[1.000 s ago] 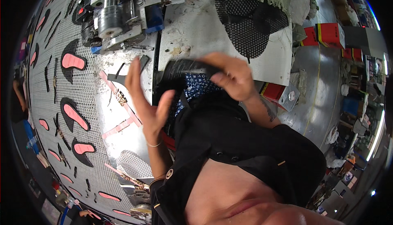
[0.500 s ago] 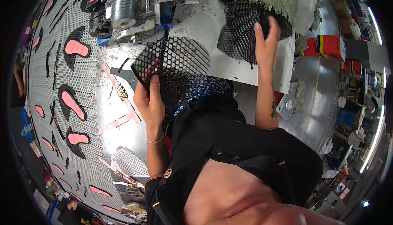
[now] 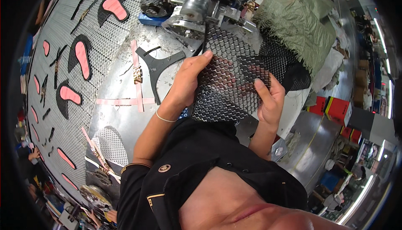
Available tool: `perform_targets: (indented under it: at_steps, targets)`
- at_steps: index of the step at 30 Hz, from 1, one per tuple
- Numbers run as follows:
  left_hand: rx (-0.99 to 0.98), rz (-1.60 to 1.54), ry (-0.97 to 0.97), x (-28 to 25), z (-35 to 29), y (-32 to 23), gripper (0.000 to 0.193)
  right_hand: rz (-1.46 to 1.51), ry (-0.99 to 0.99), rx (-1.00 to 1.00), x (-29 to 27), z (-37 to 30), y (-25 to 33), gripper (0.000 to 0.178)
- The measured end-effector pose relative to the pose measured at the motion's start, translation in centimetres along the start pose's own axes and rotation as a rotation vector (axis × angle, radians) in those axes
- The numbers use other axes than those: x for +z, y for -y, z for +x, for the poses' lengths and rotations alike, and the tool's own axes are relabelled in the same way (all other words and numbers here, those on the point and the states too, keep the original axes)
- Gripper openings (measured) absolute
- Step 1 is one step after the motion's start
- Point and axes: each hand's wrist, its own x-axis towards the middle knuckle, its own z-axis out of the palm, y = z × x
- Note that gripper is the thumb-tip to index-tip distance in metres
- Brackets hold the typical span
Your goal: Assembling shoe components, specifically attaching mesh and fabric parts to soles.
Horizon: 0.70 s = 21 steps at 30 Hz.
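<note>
A piece of black mesh fabric (image 3: 228, 98) is spread between my two hands, in front of the machine. My left hand (image 3: 190, 79) pinches its left edge, thumb on top and fingers behind the netting. At the right edge my right hand (image 3: 271, 98) grips it the same way; its fingers show partly through the holes. Just left of my left hand lies a dark grey curved cut piece (image 3: 155, 69) on the metal table. More black mesh pieces (image 3: 278, 56) lie beyond my right hand, partly under a green woven sack (image 3: 299, 12).
A machine with a metal roller (image 3: 196, 6) stands at the far side. Along the left runs a perforated conveyor (image 3: 90, 33) bearing pink insoles (image 3: 82, 58), black mesh parts and straps. Pink strips (image 3: 138, 79) and a white mesh piece (image 3: 109, 146) lie on the table. Red boxes (image 3: 337, 110) stand at right.
My right hand has come back from the mesh pile by the green sack and now holds the mesh with my left hand. The whole view has shifted as my head turned.
</note>
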Motion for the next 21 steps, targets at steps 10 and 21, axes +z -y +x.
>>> perform_targets:
  at_steps: [10, 21]
  targets:
    - [0.183, -0.031, -0.117, -2.8, -0.6, -2.0, 0.044, -0.061, 0.146, -0.035, 3.4, 4.1, 0.3, 0.023]
    - [0.444, 0.332, -0.433, -7.5, -6.0, 1.8, 0.029, -0.331, 0.219, -0.049, 7.5, 6.0, -0.1, 0.015]
